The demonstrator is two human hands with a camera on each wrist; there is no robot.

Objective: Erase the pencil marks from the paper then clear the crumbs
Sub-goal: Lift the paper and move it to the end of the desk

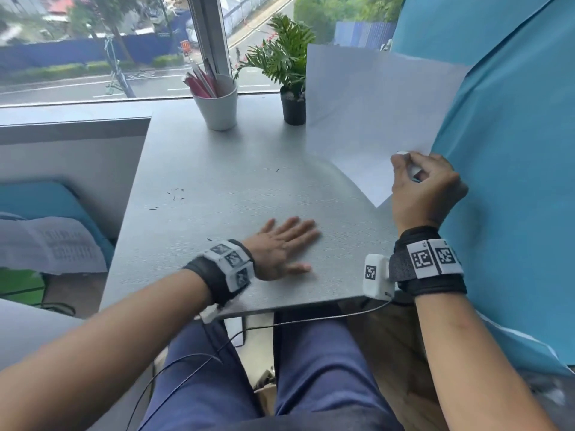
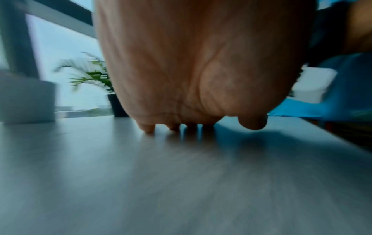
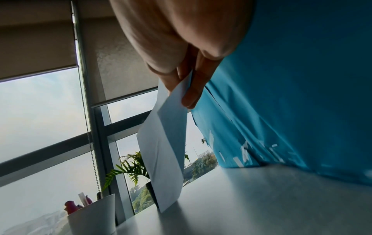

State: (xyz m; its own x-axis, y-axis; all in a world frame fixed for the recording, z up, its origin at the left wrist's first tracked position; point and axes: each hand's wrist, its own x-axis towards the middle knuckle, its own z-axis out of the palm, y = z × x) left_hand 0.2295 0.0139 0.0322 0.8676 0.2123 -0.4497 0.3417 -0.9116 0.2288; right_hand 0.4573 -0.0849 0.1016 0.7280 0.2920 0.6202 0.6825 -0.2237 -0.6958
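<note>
My right hand (image 1: 417, 181) pinches the white sheet of paper (image 1: 367, 113) by its near edge and holds it lifted and tilted above the right side of the grey table (image 1: 217, 169). A small white eraser (image 1: 413, 169) also shows in that hand's curled fingers. In the right wrist view the paper (image 3: 165, 151) hangs from my fingers (image 3: 193, 89), its low corner near the tabletop. My left hand (image 1: 283, 247) lies flat on the table near the front edge, fingers straight and spread. Dark eraser crumbs (image 1: 175, 195) lie scattered on the table's left part.
A white cup (image 1: 217, 104) of pink pencils and a potted plant (image 1: 286, 73) stand at the back by the window. A blue cloth (image 1: 504, 150) hangs along the right side. Left of the table is a drop to a blue seat.
</note>
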